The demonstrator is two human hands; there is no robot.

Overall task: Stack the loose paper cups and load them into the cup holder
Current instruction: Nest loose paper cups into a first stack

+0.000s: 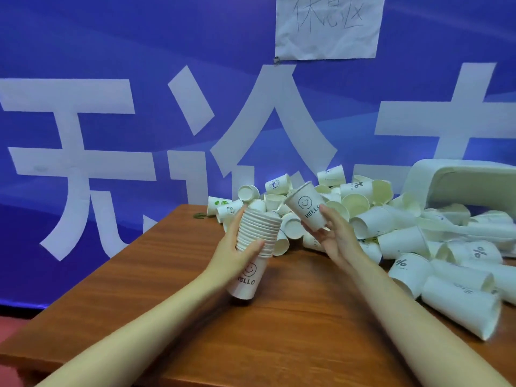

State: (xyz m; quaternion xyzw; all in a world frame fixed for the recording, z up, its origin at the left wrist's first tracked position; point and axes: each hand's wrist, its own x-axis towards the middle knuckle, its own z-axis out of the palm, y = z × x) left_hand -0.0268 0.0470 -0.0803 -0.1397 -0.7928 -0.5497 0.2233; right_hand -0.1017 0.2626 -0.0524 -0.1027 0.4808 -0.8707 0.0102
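Note:
My left hand (236,251) grips a tall stack of nested white paper cups (255,241), held above the wooden table (293,331); the lowest cup shows a smiley and "HELLO". My right hand (333,237) holds a single "HELLO" cup (307,208) by its base, tilted with its mouth pointing up and left, just right of the stack's top. Behind and to the right of both hands lies a big pile of loose paper cups (391,219), most on their sides. No cup holder is recognisable in view.
A white moulded plastic object (458,185) lies at the far right behind the pile. A blue banner (111,79) with large white characters hangs behind the table, with a paper sheet (329,23) pinned on it. The table's left edge runs diagonally.

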